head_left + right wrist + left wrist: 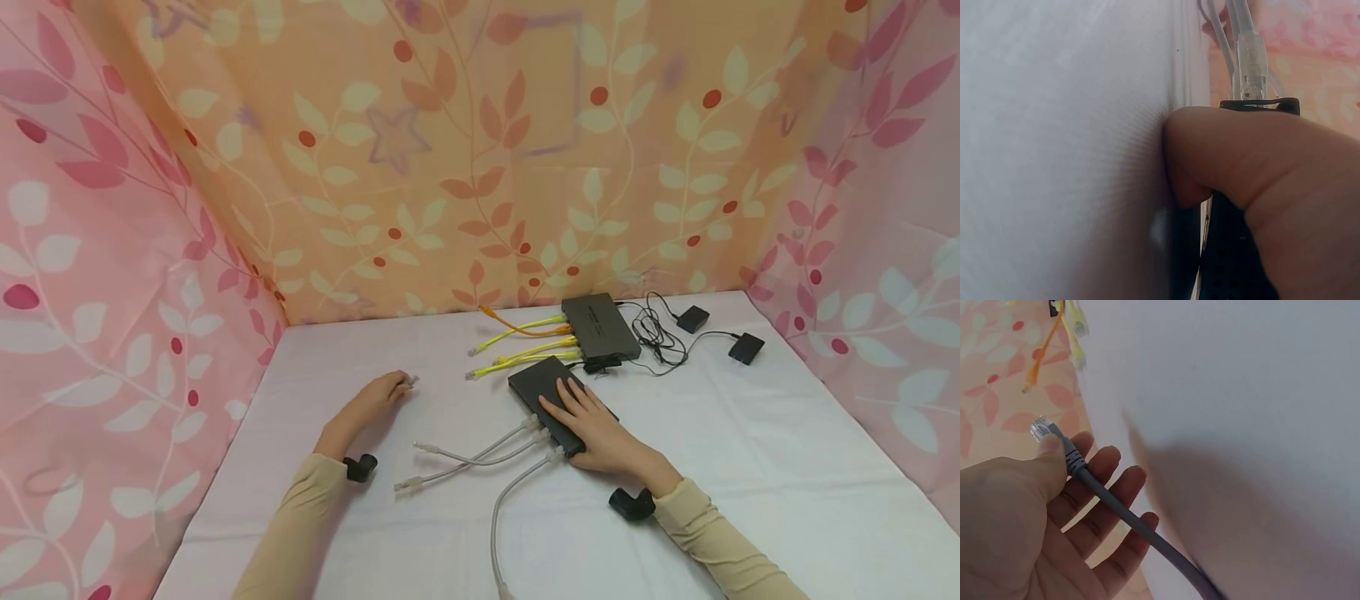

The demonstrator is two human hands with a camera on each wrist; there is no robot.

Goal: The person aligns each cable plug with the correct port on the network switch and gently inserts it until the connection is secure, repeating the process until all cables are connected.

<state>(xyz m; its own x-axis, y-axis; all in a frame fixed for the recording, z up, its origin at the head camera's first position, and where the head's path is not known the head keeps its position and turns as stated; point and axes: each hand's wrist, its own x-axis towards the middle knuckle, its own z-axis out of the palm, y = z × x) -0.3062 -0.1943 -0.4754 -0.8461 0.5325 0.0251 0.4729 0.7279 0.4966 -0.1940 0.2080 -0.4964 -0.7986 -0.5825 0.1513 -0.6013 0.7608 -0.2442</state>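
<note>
My left hand [372, 398] is raised at left, pinching a grey network cable [1125, 512] between thumb and fingers near its clear plug [1040, 428]. The cable runs down past the loosely bent other fingers and out of the left wrist view. With fingers spread, my right hand [600, 429] rests on top of a black network switch [531, 379]. In the right wrist view the bent thumb [1204, 150] lies at the box's edge by the tabletop. Several pale grey cables [517, 483] plug into the switch's left side; the farthest-reaching end trails toward the front.
Behind stands a second, dark grey switch [600, 327] with yellow cables [525, 360] and an orange cable [517, 327] plugged in. Black power cords [660, 337] lead to two adapters, one farther back [692, 318] and one nearer [746, 348]. Patterned curtains [465, 167] enclose the white table.
</note>
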